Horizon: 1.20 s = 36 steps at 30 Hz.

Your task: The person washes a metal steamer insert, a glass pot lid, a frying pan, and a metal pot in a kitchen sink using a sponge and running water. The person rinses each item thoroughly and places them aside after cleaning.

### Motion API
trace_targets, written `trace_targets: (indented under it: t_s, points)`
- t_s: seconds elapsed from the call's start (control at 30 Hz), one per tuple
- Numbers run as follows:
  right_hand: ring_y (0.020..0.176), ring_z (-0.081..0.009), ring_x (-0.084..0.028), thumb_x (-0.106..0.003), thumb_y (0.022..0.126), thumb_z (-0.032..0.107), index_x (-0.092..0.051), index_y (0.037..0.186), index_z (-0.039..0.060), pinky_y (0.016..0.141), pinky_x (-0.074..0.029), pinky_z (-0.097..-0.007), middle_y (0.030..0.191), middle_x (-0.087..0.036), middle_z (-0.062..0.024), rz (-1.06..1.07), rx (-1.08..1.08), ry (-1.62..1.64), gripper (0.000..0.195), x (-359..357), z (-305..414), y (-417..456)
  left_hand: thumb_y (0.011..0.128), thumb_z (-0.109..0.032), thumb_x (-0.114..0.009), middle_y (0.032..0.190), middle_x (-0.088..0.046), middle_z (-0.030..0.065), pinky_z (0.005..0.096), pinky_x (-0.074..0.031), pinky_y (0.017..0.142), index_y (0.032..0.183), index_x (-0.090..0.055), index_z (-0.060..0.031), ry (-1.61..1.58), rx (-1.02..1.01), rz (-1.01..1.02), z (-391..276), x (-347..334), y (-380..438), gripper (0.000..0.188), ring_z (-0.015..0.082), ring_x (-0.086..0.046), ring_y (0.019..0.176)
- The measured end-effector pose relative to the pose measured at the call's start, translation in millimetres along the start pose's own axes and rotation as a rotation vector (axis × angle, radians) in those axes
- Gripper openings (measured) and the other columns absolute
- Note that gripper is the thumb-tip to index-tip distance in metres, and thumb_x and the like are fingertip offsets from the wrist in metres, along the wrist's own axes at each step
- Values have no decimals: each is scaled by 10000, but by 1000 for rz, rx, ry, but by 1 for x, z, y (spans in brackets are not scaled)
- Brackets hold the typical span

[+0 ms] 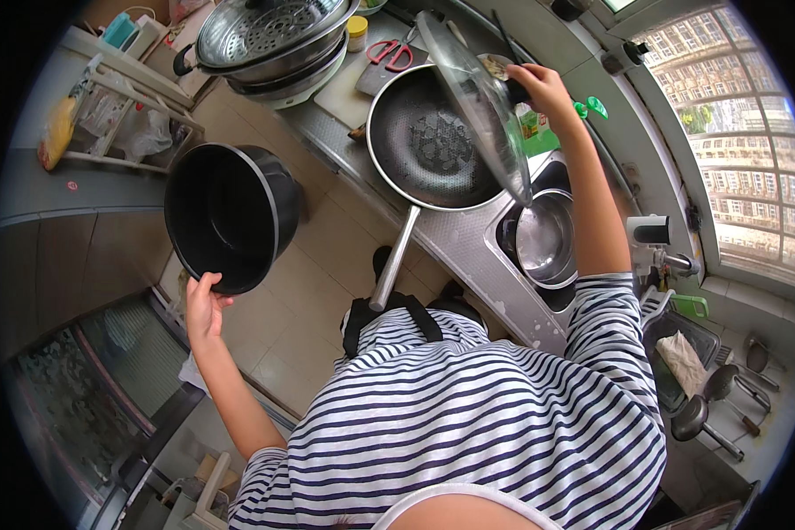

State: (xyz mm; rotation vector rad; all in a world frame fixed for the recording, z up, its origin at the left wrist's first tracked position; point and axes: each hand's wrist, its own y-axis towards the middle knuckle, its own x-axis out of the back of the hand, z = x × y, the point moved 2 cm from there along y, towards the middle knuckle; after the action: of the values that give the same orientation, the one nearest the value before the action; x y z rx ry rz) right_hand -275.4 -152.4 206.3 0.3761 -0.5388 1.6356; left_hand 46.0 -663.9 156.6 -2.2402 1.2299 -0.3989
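Note:
My left hand (207, 308) grips the rim of a deep black inner pot (228, 212), tilted so that its dark inside faces me. The pot is held over the tiled floor, left of the counter. My right hand (540, 96) holds a glass lid (480, 112) by its black knob. That lid is tipped on edge above the right side of a frying pan (430, 142). Wet marks show on the pan's textured dark bottom. Its steel handle (396, 258) points toward my body, past the counter edge.
A sink (503, 245) holds a steel pot (546, 232). Behind the pan lie red-handled scissors (391, 55) and a cutting board (344, 89). Stacked steamer pans (271, 40) stand at the back left. Ladles (692, 417) lie on the right-hand ledge beneath the window (752, 139).

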Motion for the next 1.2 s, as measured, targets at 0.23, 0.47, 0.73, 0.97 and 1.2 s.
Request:
trace_targets:
  t_s: [0.23,0.47,0.73,0.97,1.2]
  points:
    - [664,-25,-507,-565,804,442,-649,1018,134,556,-413,-184,789,-573,56,-47,-170,70,384,35,-21,-10,819,-189,-562,1023,-610,103,317,-427,793,1104,-544,-16,-845,27,252,100,37,30,334,198,-555,908]
    - [549,-12,-429,-606,801,408,-637,880,110,431,-231,-192,703,-542,71,-172,-153,46,309,29,-11,-52,836,-301,-508,982,-618,102,248,-329,517,1109,-548,-37,-1349,-13,989,89,-12,32,382,153,-496,635]
    - [779,-56,-478,-550,842,343,-636,1050,107,594,-332,-200,872,-553,33,-96,-161,-2,327,35,-47,-49,835,-409,-484,1006,-617,110,235,-315,395,1163,-526,-71,-1319,-37,1364,88,-36,20,473,153,-484,525]
    - [653,-32,-437,-586,815,406,-654,1016,123,494,-252,-194,766,-546,65,-120,-217,10,354,30,-51,-55,857,-286,-514,561,-516,147,206,-284,272,958,-539,21,-1277,-20,777,74,-39,18,324,152,-405,312]
    - [630,-15,-456,-581,821,391,-640,1022,120,481,-268,-199,818,-591,69,-69,-183,77,342,33,-53,-66,779,-65,-539,827,-627,112,257,-418,342,1083,-526,-22,-130,-33,54,56,22,59,307,192,-603,532]
